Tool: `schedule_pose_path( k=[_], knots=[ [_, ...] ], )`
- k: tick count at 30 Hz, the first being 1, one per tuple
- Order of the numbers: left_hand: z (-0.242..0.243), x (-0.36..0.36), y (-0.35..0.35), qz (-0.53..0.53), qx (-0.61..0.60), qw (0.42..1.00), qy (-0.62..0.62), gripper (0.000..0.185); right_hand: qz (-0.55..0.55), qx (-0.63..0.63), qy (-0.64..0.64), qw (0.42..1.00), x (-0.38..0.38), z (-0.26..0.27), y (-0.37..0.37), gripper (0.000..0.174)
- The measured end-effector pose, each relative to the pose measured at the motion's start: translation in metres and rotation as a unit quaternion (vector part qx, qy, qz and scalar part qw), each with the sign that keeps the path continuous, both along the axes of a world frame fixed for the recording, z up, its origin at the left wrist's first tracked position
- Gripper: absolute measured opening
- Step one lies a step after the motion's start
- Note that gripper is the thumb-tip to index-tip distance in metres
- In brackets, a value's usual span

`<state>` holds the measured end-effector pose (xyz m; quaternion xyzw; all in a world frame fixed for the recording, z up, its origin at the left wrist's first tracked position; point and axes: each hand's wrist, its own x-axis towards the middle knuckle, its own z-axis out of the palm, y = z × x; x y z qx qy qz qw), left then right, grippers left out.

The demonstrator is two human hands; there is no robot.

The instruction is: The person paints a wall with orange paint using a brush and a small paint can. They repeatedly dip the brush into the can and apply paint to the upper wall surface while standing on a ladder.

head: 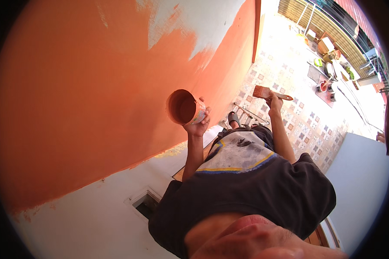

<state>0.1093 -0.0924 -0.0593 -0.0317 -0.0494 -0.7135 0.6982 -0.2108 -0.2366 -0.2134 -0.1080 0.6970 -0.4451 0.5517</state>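
My left hand (199, 124) is wrapped around the side of a paint-smeared tub (183, 106), its open mouth showing and reddish-orange paint on its inner walls. How much paint it holds I cannot tell. In my right hand (274, 103) is a wide flat paintbrush (262, 92), gripped by its handle, with reddish-orange paint on the brush head pointing left. The brush touches nothing. To the left spreads a wall (94, 97) coated in orange, with a ragged pale patch (194, 19) near the top and a whitish band (94, 220) below the orange.
Below me are a metal frame (251, 113), perhaps a ladder, and my sandalled foot (234, 119). Patterned tiles (295, 116) cover the floor. Paint cans (321, 86) stand on a mat at the right, near boxes and a corrugated fence (340, 39). A pale wall (359, 174) rises at the lower right.
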Motion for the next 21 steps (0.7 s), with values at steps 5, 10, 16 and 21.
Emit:
schedule_pose_path(
  k=[5, 10, 16, 21],
  knots=[
    [-0.019, 0.004, -0.006, -0.036, -0.006, 0.999, 0.013, 0.069, -0.090, 0.039, -0.050, 0.994, -0.064, -0.041, 0.042, 0.024],
    [-0.031, 0.008, -0.015, -0.076, -0.022, 0.997, 0.024, 0.069, -0.053, -0.039, 0.025, 0.998, -0.076, -0.019, 0.009, 0.020],
    [-0.033, 0.005, -0.017, -0.101, -0.017, 0.994, 0.038, 0.069, 0.035, -0.083, 0.103, 0.991, -0.063, 0.015, -0.005, 0.021],
    [-0.034, 0.004, -0.012, -0.106, -0.011, 0.993, 0.039, 0.071, 0.048, -0.032, 0.099, 0.993, -0.044, 0.016, 0.015, 0.022]
  ],
)
